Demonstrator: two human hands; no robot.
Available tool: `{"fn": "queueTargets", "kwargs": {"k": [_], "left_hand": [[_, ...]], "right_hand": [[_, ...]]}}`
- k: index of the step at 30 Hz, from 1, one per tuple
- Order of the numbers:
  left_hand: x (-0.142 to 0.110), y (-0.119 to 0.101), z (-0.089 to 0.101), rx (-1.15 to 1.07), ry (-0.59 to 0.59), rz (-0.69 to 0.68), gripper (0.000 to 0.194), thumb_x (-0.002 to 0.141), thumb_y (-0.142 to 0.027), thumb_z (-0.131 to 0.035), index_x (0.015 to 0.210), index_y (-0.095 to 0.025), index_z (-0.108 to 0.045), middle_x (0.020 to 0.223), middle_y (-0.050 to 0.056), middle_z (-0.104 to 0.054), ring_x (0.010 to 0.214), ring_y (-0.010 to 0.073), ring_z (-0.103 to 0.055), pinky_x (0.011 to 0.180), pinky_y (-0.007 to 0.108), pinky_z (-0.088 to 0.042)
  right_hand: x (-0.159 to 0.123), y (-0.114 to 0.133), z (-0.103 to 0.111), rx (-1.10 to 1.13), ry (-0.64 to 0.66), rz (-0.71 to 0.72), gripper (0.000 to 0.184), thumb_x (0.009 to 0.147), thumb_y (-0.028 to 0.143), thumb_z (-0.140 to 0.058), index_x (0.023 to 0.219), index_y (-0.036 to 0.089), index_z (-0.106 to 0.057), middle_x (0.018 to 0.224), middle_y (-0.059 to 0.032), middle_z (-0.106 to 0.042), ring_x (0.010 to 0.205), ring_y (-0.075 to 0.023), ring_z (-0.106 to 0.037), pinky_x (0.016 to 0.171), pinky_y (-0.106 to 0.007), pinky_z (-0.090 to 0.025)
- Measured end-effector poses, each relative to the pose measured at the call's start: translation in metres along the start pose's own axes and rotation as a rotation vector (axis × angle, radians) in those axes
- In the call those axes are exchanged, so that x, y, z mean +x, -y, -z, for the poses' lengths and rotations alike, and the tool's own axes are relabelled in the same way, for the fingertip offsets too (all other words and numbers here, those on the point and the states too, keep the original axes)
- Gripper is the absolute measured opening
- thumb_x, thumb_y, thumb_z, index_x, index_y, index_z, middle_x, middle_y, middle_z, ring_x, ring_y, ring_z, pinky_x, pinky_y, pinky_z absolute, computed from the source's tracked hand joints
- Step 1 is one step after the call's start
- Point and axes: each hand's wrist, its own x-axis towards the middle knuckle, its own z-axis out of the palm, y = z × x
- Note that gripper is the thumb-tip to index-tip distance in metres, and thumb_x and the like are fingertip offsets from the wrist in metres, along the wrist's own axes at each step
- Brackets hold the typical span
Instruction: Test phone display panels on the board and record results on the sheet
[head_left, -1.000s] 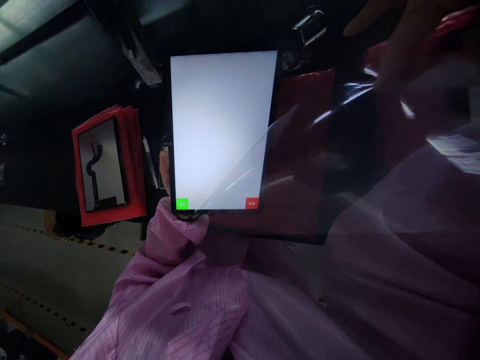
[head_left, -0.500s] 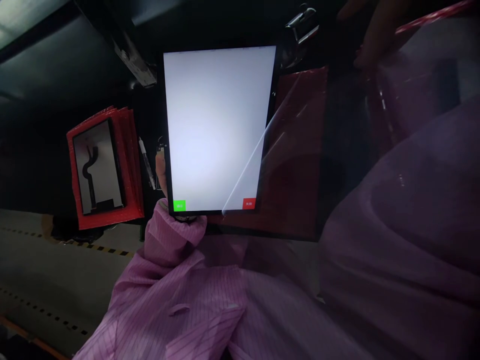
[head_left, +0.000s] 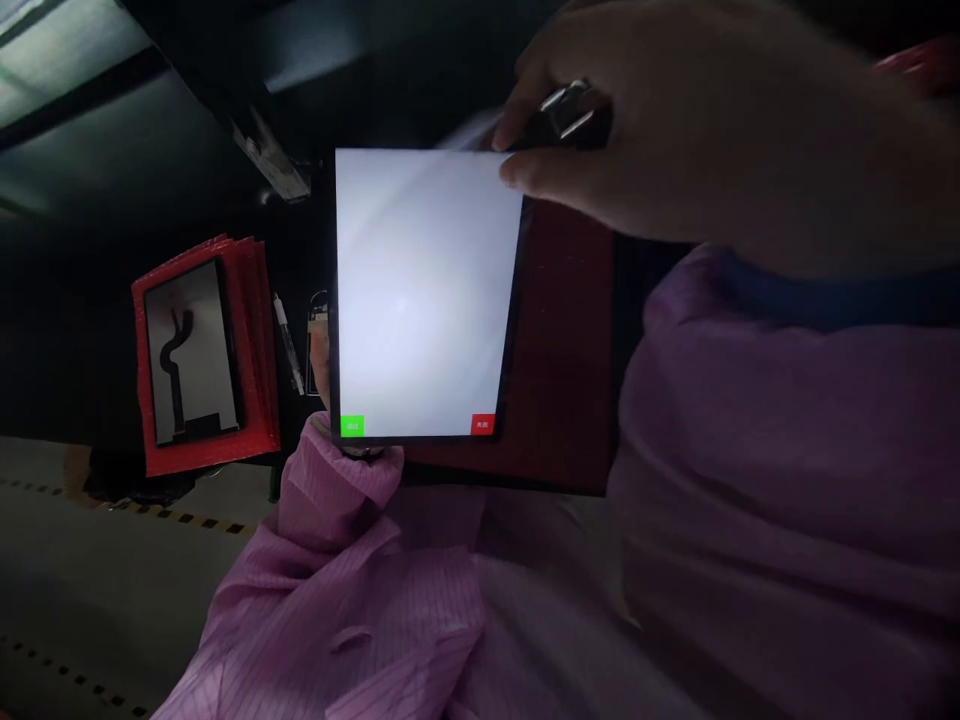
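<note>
A lit white display panel (head_left: 420, 300) with a green box at its lower left and a red box at its lower right stands before me. My left hand (head_left: 320, 355) grips it from behind at the left edge; most of that hand is hidden by the panel. My right hand (head_left: 637, 130) reaches over the top right corner, thumb and forefinger pinched together. Between those fingertips is the edge of a clear protective film (head_left: 471, 131), blurred and hard to trace, spreading along the panel's top edge.
Left of the panel lies a stack of red bubble-wrap pouches (head_left: 259, 400) with another display panel (head_left: 196, 350) on top, its back up. A pen (head_left: 288, 343) lies beside them. A dark red sheet (head_left: 562, 380) lies under the lit panel's right side. A metal bracket (head_left: 274, 160) stands behind.
My right hand has come in from the upper right to the panel's top corner. The film no longer crosses the panel's lower right. The panel sits slightly lower in view.
</note>
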Motion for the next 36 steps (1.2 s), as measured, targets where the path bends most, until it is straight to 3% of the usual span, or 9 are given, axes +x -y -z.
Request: {"fn": "queueTargets", "kwargs": {"k": [3, 6, 11, 16, 21, 25, 29, 32, 36], "left_hand": [[0.026, -0.006, -0.014, -0.758, 0.052, 0.075, 0.072, 0.090, -0.074, -0.025, 0.133, -0.028, -0.061, 0.137, 0.005, -0.066, 0.131, 0.0342, -0.059, 0.097, 0.050, -0.059], [0.026, 0.000, -0.017, -1.234, 0.161, 0.162, 0.073, 0.080, -0.082, -0.044, 0.125, -0.029, -0.066, 0.144, 0.002, -0.061, 0.138, 0.0346, -0.053, 0.103, 0.049, -0.056], [0.014, 0.004, -0.013, -1.185, 0.112, 0.132, 0.062, 0.071, -0.064, -0.072, 0.117, -0.023, -0.072, 0.127, 0.006, -0.072, 0.128, 0.0331, -0.062, 0.103, 0.043, -0.054], [0.006, -0.035, -0.021, -1.104, 0.298, -0.004, 0.069, 0.071, -0.043, -0.081, 0.135, -0.026, -0.065, 0.142, 0.003, -0.064, 0.141, 0.0330, -0.051, 0.120, 0.044, -0.038], [0.000, -0.065, -0.038, -0.933, 0.437, -0.095, 0.069, 0.085, -0.038, -0.071, 0.150, -0.026, -0.051, 0.159, 0.003, -0.046, 0.152, 0.0302, -0.035, 0.127, 0.045, -0.023], [-0.004, -0.060, -0.045, -0.809, 0.413, -0.238, 0.057, 0.097, -0.045, -0.055, 0.149, -0.023, -0.050, 0.163, 0.005, -0.040, 0.153, 0.0260, -0.031, 0.128, 0.044, -0.021], [-0.014, -0.028, -0.032, -0.530, 0.073, -0.415, 0.043, 0.101, -0.045, -0.046, 0.131, -0.018, -0.061, 0.131, 0.012, -0.067, 0.121, 0.0242, -0.063, 0.104, 0.039, -0.048], [-0.018, 0.005, -0.011, 0.074, -0.246, -0.448, 0.030, 0.100, -0.031, -0.046, 0.118, -0.016, -0.065, 0.105, 0.010, -0.071, 0.091, 0.0198, -0.068, 0.085, 0.033, -0.052], [-0.014, 0.045, 0.007, 0.720, -0.285, -0.336, 0.036, 0.100, -0.023, -0.044, 0.131, -0.015, -0.061, 0.105, 0.010, -0.070, 0.086, 0.0209, -0.068, 0.076, 0.031, -0.050]], "right_hand": [[0.012, 0.010, -0.007, -0.151, -0.114, 0.106, 0.033, 0.091, 0.019, -0.063, 0.124, 0.015, -0.065, 0.139, -0.0143, -0.056, 0.140, -0.0277, -0.047, 0.125, -0.049, -0.030], [0.011, 0.014, -0.019, -0.066, -0.208, 0.094, 0.034, 0.095, 0.021, -0.060, 0.127, 0.011, -0.062, 0.138, -0.0146, -0.057, 0.136, -0.0288, -0.051, 0.120, -0.048, -0.036], [0.010, 0.012, -0.031, 0.208, -0.138, 0.075, 0.050, 0.100, 0.051, -0.048, 0.141, 0.023, -0.051, 0.146, -0.0121, -0.057, 0.135, -0.0327, -0.055, 0.110, -0.052, -0.046], [0.013, 0.009, -0.027, 0.358, -0.040, 0.007, 0.061, 0.098, 0.065, -0.032, 0.131, 0.022, -0.059, 0.130, -0.0125, -0.067, 0.118, -0.0319, -0.064, 0.105, -0.051, -0.047], [0.017, -0.002, -0.016, 0.286, 0.004, -0.111, 0.029, 0.087, 0.048, -0.057, 0.093, 0.021, -0.065, 0.099, -0.0113, -0.072, 0.092, -0.0260, -0.065, 0.086, -0.041, -0.048], [0.015, -0.006, -0.007, 0.306, 0.053, -0.131, 0.017, 0.084, 0.038, -0.063, 0.087, 0.021, -0.066, 0.091, -0.0082, -0.071, 0.085, -0.0216, -0.062, 0.077, -0.036, -0.046], [0.011, -0.001, 0.000, 0.345, 0.068, -0.162, 0.013, 0.088, 0.032, -0.065, 0.086, 0.020, -0.066, 0.095, -0.0078, -0.071, 0.087, -0.0188, -0.062, 0.079, -0.032, -0.045], [0.011, 0.000, 0.002, 0.328, 0.079, -0.176, 0.012, 0.091, 0.030, -0.064, 0.090, 0.018, -0.067, 0.098, -0.0080, -0.072, 0.089, -0.0179, -0.062, 0.080, -0.032, -0.044], [0.011, -0.003, 0.002, 0.315, 0.067, -0.153, 0.015, 0.093, 0.031, -0.064, 0.092, 0.017, -0.067, 0.095, -0.0076, -0.071, 0.084, -0.0163, -0.061, 0.076, -0.031, -0.042]]}}
